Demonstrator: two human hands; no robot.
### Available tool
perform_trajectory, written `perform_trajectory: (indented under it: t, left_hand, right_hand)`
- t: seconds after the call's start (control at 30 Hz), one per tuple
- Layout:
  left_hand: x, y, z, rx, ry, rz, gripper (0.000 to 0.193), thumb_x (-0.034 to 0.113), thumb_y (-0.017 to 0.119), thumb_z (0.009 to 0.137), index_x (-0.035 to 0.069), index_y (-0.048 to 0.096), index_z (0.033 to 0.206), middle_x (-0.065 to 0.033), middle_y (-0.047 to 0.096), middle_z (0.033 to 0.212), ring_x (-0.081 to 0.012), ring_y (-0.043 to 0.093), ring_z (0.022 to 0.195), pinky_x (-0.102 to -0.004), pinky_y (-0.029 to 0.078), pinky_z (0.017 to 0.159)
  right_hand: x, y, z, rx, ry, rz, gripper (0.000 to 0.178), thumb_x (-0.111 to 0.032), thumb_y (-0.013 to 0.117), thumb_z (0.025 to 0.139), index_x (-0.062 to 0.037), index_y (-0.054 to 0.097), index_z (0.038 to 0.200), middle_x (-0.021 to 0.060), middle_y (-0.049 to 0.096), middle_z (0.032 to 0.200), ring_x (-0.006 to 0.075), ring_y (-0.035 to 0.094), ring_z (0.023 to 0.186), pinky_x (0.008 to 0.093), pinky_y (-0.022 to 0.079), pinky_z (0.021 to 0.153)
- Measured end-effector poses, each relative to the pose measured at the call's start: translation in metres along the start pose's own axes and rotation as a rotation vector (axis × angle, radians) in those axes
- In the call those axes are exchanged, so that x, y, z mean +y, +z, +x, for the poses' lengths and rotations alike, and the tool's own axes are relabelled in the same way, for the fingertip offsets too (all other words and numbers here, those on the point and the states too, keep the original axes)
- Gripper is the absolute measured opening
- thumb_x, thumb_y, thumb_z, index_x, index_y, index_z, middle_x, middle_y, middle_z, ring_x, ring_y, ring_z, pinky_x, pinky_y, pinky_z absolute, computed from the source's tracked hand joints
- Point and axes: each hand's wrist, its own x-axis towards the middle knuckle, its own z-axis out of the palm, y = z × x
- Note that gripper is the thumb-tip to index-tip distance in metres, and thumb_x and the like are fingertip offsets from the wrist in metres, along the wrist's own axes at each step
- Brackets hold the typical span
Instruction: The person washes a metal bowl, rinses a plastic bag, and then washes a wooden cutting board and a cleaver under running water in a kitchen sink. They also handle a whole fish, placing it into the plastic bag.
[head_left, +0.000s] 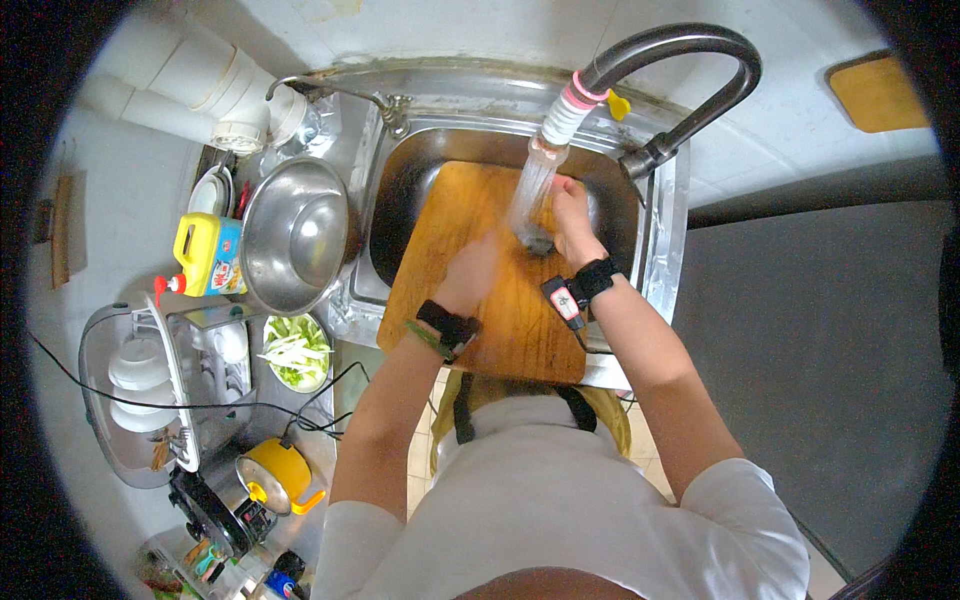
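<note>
A wooden cutting board (540, 335) leans over the front of the steel sink (385, 190), its far end inside the basin. My left hand (470, 272) is on the board's face, smeared by motion, so its fingers cannot be made out. Closed at the board's far right edge, my right hand (572, 215) appears to grip it; part of the fingers is hidden. Between the hands a clear faucet extension (536, 190) with a dark lower end hangs over the board, with what looks like water running. Both wrists wear black bands.
A curved dark faucet (700, 42) arches over the sink. Left of it stand a steel bowl (295, 235), a yellow detergent jug (208, 255), a plate of cut green vegetables (297, 352), a dish rack (135, 395) and a yellow pot (277, 474). A black cable crosses the counter.
</note>
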Motion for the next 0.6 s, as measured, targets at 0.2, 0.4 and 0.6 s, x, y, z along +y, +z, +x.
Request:
perform_trajectory:
  t: [0.2, 0.4, 0.6]
  left_hand:
    - [0.000, 0.016, -0.006, -0.141, 0.076, -0.010, 0.044, 0.011, 0.057, 0.079, -0.008, 0.042, 0.116, -0.0275, 0.062, 0.086, -0.0425, 0.060, 0.084, -0.0505, 0.049, 0.074]
    - [0.005, 0.013, 0.026, -0.197, 0.021, -0.222, 0.050, 0.022, 0.055, 0.084, -0.005, 0.039, 0.125, -0.0273, 0.057, 0.111, -0.0401, 0.056, 0.102, -0.0433, 0.045, 0.089]
    - [0.024, -0.034, 0.016, 0.110, -0.100, -1.778, 0.063, 0.051, 0.035, 0.094, 0.001, 0.035, 0.133, -0.0219, 0.043, 0.135, -0.0317, 0.042, 0.125, -0.0433, 0.028, 0.107]
  right_hand:
    - [0.001, 0.005, -0.005, -0.191, 0.292, 0.315, 0.019, -0.018, 0.044, 0.095, -0.0077, 0.056, 0.105, 0.0032, 0.062, 0.091, 0.0157, 0.060, 0.075, 0.0290, 0.051, 0.066]
    - [0.023, -0.001, 0.011, -0.314, 0.434, 0.464, 0.020, -0.022, 0.044, 0.097, -0.0081, 0.053, 0.109, 0.0055, 0.061, 0.094, 0.0144, 0.059, 0.083, 0.0257, 0.051, 0.069]
    - [-0.033, 0.007, -0.044, -0.142, 0.341, 0.415, 0.021, -0.016, 0.043, 0.096, -0.0033, 0.053, 0.109, 0.0078, 0.061, 0.093, 0.0143, 0.060, 0.083, 0.0240, 0.049, 0.068]
